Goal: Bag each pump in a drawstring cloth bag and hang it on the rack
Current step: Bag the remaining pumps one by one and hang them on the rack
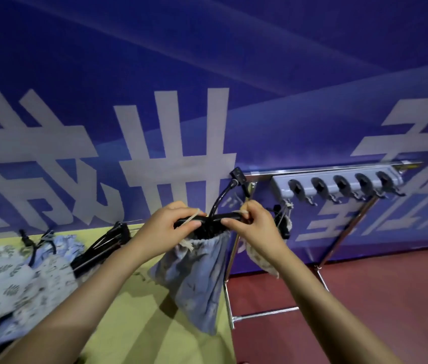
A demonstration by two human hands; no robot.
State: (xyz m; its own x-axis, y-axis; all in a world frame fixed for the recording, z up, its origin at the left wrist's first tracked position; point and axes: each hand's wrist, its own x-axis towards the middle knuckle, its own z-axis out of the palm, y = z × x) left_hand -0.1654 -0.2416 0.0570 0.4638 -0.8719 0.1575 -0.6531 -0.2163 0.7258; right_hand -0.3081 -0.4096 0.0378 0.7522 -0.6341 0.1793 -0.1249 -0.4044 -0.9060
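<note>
A: Hands?
B: Left hand [165, 227] and right hand [255, 227] each pinch a drawstring [192, 219] at the bag [194, 274] mouth.
A: Bag's place?
B: Held just left of the rack [336, 182], above the bench [155, 311] edge; pump [218, 203] handle and hose poke out the top.

1. The held bag [194, 279] hangs in the middle, above the table's [155, 311] right edge — the pump [209, 219] sticks out of its mouth.
2. The left hand [165, 227] grips the pump's handle on the left, the right hand [252, 227] on the right.
3. The rack [339, 182] stands to the right, against the banner wall [207, 74] behind.
4. A second bag [262, 256] hangs from the rack's leftmost hook, just behind the right hand.
5. Loose bags [10, 279] and more pumps [100, 248] lie on the table at the left — the pumps farther back.
</note>
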